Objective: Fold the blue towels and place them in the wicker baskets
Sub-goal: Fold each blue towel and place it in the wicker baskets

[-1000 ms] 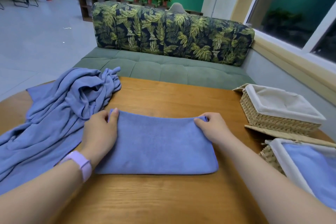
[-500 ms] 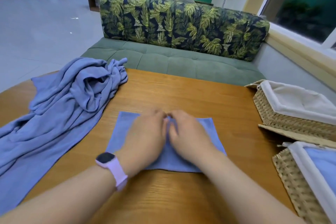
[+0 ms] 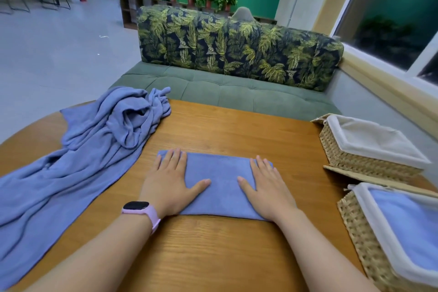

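Note:
A folded blue towel (image 3: 220, 180) lies flat on the wooden table (image 3: 237, 130) in front of me. My left hand (image 3: 170, 182) rests palm down on its left end, fingers spread. My right hand (image 3: 267, 187) presses flat on its right end in the same way. A heap of unfolded blue towels (image 3: 94, 149) sprawls over the table's left side. At the right stand two wicker baskets with white liners: the far one (image 3: 369, 163) shows only its liner, the near one (image 3: 369, 249) holds a folded blue towel (image 3: 407, 225).
A green sofa (image 3: 237, 92) with a leaf-print back cushion runs along the table's far edge. A window and wall close off the right side. Open tiled floor lies to the far left. Potted plants sit behind the sofa.
Both hands met at the towel's middle half a second ago and have since slid apart to its two ends. Before that they held the towel's far corners.

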Demonstrator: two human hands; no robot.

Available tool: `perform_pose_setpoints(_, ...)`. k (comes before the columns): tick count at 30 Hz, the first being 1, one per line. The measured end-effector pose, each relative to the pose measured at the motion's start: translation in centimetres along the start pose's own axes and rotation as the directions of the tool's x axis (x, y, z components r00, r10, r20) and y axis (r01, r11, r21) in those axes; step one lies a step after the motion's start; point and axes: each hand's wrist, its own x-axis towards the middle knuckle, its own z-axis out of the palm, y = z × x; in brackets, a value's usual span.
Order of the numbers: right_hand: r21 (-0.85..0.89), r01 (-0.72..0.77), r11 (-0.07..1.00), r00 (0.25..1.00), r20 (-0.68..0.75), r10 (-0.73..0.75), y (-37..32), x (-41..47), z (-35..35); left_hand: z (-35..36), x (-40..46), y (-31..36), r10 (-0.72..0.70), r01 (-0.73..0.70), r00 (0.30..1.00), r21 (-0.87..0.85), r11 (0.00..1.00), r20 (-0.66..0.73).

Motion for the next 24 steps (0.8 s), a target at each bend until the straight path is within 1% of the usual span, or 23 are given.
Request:
perform_pose_setpoints(6,-0.037,-0.018,0.999,1.000,-0.001,0.018,-0.7,-0.9,0.0,-0.7,-1.2,0.3,0.004,-0.003,1.000,-0.025,1.000,0.029)
perform_pose_setpoints(11,-0.017,-0.022,1.000,1.000,-0.019,0.021,-1.0,-2.6,0.3,-0.5,-2.5,0.2,0.036,-0.037,0.999,-0.062,0.997,-0.002)
perform_pose_setpoints(12,-0.011,-0.027,1.000,0.999,-0.021,0.027,-1.0,-3.0,0.4,-0.7,-2.9,0.1,0.049,-0.051,0.998,-0.058,0.997,-0.028)
perform_pose_setpoints(14,-0.026,-0.038,0.999,0.999,-0.010,0.037,-1.1,-4.1,0.2,-1.2,-3.5,0.3,0.115,-0.114,0.979,0.017,0.993,-0.170)
perform_pose_setpoints(15,-0.068,-0.033,0.997,0.999,0.006,0.034,-1.1,-4.7,-0.1,-1.4,-3.8,0.5,0.195,-0.176,0.953,0.098,0.979,-0.232)
perform_pose_setpoints(16,-0.121,-0.018,0.992,1.000,0.023,0.021,-1.0,-5.2,-0.6,-1.7,-4.3,0.9,0.251,-0.202,0.937,0.210,0.957,-0.243)
perform_pose_setpoints(17,-0.170,-0.001,0.985,0.999,0.034,0.007,-0.8,-5.6,-1.3,-2.1,-4.8,1.3,0.274,-0.201,0.928,0.281,0.938,-0.251)
perform_pose_setpoints(19,-0.233,0.026,0.972,0.999,0.033,-0.019,-0.3,-6.5,-2.5,-1.9,-5.8,2.1,0.235,-0.175,0.949,0.271,0.947,-0.209)
perform_pose_setpoints(22,-0.277,0.046,0.960,0.999,-0.006,-0.049,0.3,-7.6,-3.6,-2.7,-6.7,4.4,0.122,-0.075,0.980,0.273,0.959,-0.157)
perform_pose_setpoints(24,-0.219,0.038,0.975,0.999,-0.009,-0.041,0.3,-8.5,-3.8,-3.2,-6.4,6.0,0.045,-0.001,0.990,0.308,0.951,-0.134)
